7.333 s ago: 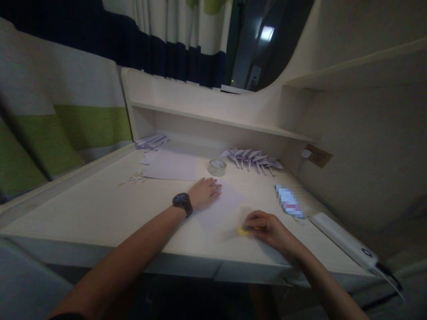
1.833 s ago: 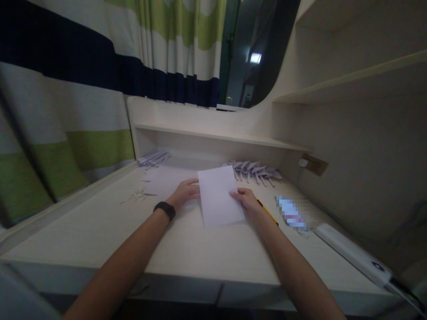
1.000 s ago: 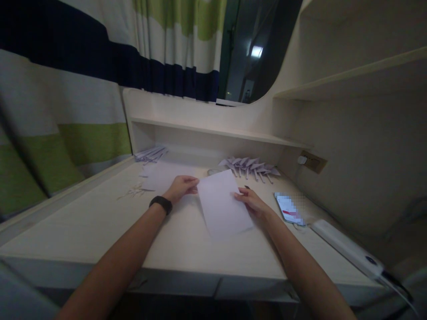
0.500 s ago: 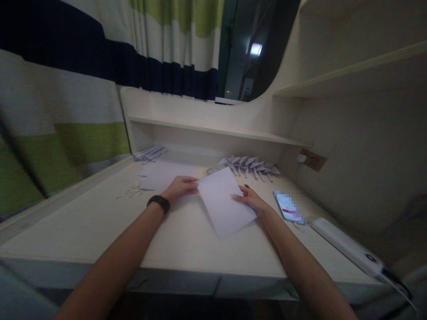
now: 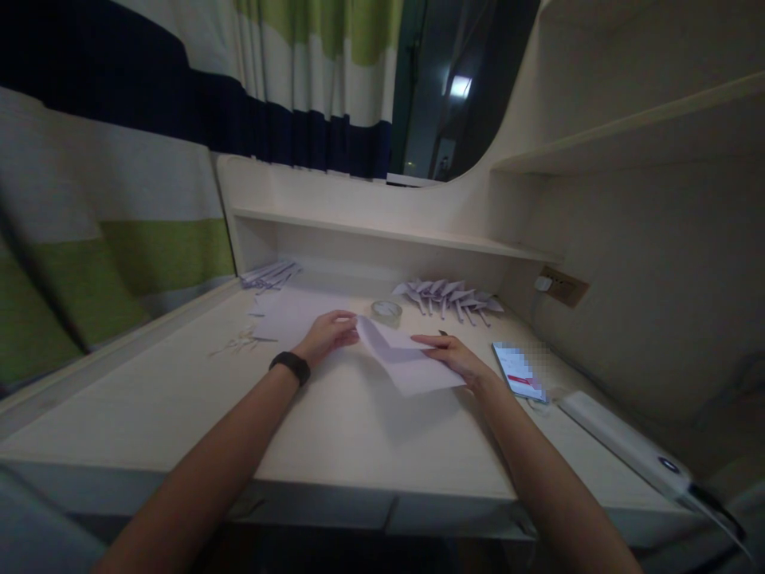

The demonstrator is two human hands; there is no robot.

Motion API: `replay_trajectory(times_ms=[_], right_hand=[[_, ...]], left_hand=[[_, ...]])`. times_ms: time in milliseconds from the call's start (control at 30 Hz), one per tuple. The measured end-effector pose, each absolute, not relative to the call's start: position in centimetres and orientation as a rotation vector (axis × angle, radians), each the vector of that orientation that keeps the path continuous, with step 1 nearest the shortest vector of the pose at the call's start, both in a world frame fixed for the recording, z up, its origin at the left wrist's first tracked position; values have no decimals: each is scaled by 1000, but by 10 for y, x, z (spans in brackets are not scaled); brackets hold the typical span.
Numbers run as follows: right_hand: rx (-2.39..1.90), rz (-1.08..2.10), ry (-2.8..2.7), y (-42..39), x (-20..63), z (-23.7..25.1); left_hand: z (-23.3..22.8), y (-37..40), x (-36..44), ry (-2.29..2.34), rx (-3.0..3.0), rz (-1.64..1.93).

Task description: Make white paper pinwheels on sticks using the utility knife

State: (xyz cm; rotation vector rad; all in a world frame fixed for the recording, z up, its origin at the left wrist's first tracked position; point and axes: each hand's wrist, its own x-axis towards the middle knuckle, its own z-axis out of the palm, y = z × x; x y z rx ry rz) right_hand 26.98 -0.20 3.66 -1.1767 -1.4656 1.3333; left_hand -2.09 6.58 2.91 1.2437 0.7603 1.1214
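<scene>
The phone [image 5: 519, 371] screen is blurred out — the cable [image 5: 720, 522] runs off the right edge.

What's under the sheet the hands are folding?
The desk shows all around the sheet. Its near part lies on the desk; the left hand lifts the far corner. The desk beneath is covered.
</scene>
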Motion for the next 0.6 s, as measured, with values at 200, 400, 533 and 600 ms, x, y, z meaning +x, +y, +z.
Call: replay_trajectory(times_ms=[200, 400, 533, 600], right_hand=[[-1174, 1069, -1451, 0, 248, 29], [-992, 486, -1726, 3, 230, 19], [-974, 474, -1788, -5, 224, 24], [-958, 632, -1786, -10, 223, 29]], left_hand=[[31, 59, -4, 702, 1195, 1181], [42, 42, 4, 661, 1260, 1160], [41, 38, 7, 826, 1353, 1158], [40, 39, 7, 862, 1371, 1185]])
